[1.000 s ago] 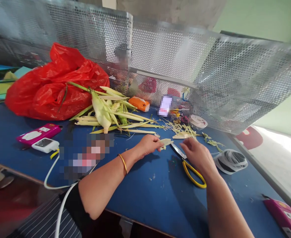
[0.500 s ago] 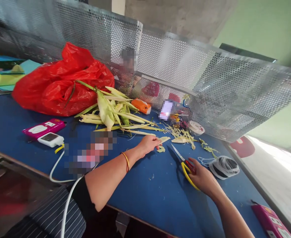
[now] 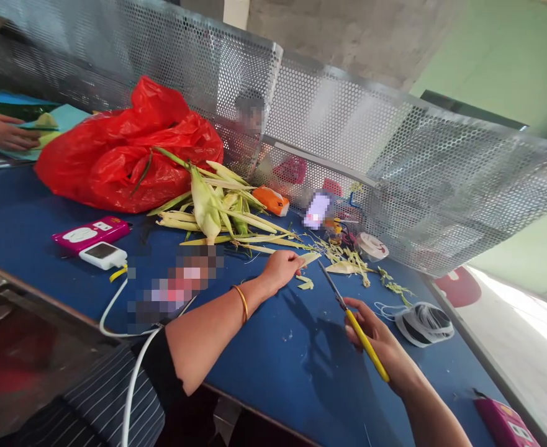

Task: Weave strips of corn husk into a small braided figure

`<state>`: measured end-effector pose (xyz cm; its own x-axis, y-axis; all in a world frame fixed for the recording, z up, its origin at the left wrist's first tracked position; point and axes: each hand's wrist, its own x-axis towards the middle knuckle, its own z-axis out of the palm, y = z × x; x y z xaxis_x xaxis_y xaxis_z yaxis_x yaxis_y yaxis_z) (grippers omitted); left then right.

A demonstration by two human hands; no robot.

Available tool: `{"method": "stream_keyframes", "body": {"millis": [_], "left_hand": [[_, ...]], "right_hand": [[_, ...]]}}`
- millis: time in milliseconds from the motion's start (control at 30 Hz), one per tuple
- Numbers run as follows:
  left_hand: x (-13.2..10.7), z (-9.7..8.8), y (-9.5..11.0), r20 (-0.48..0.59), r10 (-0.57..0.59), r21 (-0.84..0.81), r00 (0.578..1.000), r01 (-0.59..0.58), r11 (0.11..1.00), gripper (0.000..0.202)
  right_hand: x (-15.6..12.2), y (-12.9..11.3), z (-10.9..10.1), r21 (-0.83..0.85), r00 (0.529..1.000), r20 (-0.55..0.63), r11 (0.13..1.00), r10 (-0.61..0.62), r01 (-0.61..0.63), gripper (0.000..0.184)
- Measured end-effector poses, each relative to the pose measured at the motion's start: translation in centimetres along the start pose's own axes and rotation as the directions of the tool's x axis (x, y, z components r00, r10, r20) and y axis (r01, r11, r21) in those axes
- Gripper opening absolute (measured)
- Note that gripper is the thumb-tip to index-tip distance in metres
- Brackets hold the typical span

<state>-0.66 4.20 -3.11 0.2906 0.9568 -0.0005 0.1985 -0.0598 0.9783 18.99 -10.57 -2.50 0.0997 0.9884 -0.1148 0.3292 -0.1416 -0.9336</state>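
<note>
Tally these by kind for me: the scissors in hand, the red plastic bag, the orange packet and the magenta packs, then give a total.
Scissors, in the right hand: 1
Red plastic bag: 1
Orange packet: 1
Magenta packs, one at left, one at lower right: 2
Total: 5

The scissor blades point(image 3: 331, 284) are smooth metal, the bag point(image 3: 128, 158) glossy plastic.
</note>
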Motion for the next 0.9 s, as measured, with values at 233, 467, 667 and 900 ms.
{"method": "stream_keyframes", "body": {"millis": [233,467,667,900], "left_hand": [[-0.7,0.6,-0.1,0.126,0.019,0.029,0.992,-0.022,0.999,0.026],[-0.6,0.8,-0.4,0.152,0.011,0.076,0.988,-0.023,0.997,0.027],[-0.7,0.8,-0.3,0.155,0.018,0.078,0.988,-0.031,0.996,0.028],[-0.9,0.8,0.1,0.159,-0.005,0.028,0.987,0.001,1.0,0.031]], "right_hand": [[0.0,-1.1,0.7,-0.072,0.997,0.023,0.995,0.069,-0.067,0.063],[0.4,-0.9,1.5,-0.044,0.999,-0.037,0.999,0.023,-0.025,0.06],[0.3,-0.4,2.1,0.007,0.994,-0.06,0.996,0.09,-0.09,0.07],[0.5,0.1,2.2,0.045,0.994,-0.068,0.995,0.09,-0.087,0.073]]}}
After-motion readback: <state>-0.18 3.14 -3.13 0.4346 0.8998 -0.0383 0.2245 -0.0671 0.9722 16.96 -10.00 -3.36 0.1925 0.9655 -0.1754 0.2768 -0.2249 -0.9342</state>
